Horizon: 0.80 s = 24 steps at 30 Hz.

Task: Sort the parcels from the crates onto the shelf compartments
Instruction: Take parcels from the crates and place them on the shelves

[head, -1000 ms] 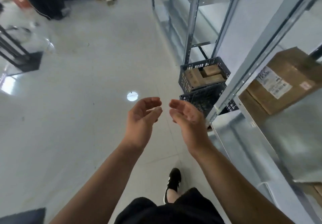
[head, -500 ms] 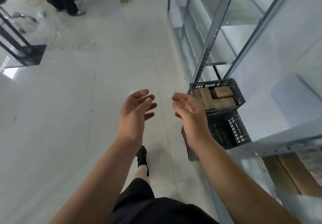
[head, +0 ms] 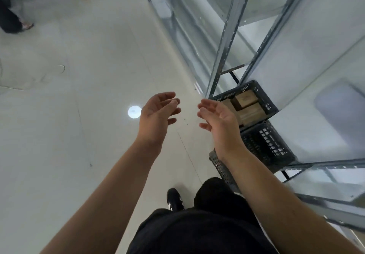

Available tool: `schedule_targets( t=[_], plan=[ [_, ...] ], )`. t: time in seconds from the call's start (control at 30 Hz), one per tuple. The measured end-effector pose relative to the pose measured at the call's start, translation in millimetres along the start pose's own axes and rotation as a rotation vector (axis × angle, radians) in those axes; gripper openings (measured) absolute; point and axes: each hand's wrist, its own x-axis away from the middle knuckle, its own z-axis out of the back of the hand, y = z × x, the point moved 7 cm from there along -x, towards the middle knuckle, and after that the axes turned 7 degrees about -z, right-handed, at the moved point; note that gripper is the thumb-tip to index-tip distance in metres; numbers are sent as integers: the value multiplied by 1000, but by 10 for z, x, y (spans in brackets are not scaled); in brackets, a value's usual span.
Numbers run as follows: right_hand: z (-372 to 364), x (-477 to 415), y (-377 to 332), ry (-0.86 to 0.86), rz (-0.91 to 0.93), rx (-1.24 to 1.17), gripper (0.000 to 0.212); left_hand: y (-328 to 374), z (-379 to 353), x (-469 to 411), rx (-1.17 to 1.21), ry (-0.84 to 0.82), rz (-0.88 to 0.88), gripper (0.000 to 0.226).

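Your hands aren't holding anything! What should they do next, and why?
The left hand and right hand are open and hold nothing. Brown parcels lie in the far crate; the near crate shows none where visible. So probably reach forward and down to the far crate and take a parcel.

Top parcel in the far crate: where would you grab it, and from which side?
Probably from above: the top parcel lies flat on other parcels, and the crate walls in its sides. Take it across two opposite upper edges.
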Motion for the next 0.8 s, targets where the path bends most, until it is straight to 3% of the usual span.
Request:
schedule_targets(
  t=[0.2, 0.37, 0.8],
  plan=[
    [176, -941, -190, 107, -71, -75, 22, 41, -512, -977, -87, -139, 38, 25],
    [423, -1833, -277, 105, -135, -131, 21, 81, -1157, -1852, -259, -227, -15, 16],
    [1393, -2874, -596, 412, -220, -363, 18, 54, -3008, -3088, -623, -787, -100, 19]
  ],
)
